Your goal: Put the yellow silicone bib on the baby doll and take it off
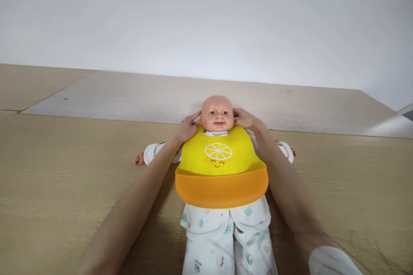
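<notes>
A baby doll (217,114) in white patterned pyjamas lies on its back on the wooden table (64,180), head away from me. A yellow bib (219,167) with an orange catch pocket and a lemon-slice print covers its chest. My left hand (187,128) rests at the doll's neck beside its left cheek, fingers curled round the bib's neck strap, forefinger stretched toward the ear. My right hand (244,118) sits at the other side of the neck, fingers pinched on the strap there. Both strap ends are hidden behind the head.
A grey mat or board (129,99) lies on the table behind the doll's head. A plain white wall (206,17) stands beyond it. The doll's arms spread out to both sides under my forearms.
</notes>
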A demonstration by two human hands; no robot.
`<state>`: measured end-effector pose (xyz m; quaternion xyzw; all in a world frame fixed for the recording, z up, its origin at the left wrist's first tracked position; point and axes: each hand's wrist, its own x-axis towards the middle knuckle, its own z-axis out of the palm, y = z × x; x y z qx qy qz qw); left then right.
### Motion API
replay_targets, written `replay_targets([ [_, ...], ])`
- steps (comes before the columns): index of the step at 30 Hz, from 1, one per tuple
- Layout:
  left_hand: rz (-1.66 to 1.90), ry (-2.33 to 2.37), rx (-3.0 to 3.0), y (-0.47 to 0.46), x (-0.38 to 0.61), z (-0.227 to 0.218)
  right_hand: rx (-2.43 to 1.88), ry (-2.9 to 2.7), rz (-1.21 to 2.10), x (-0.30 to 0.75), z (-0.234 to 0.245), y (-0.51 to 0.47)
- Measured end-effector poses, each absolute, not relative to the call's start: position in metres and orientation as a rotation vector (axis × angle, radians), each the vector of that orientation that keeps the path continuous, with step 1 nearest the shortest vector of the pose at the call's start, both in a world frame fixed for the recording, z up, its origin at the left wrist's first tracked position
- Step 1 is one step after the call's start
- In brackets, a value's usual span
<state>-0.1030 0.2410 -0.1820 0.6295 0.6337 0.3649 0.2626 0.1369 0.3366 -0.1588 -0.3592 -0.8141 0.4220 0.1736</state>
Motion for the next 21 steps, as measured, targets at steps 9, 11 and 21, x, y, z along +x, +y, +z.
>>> replay_targets([
  [9,0.882,1.866,1.773,0.246,-0.104,-0.188,-1.128,-2.398,0.848,0.134,-0.158,0.338],
  [11,0.883,1.853,1.768,0.246,-0.105,-0.190,-1.113,-2.442,0.855,0.134,-0.160,0.337],
  [21,0.882,1.845,1.669,0.245,-0.102,-0.186,-1.297,-2.516,0.886,0.136,-0.165,0.335],
])
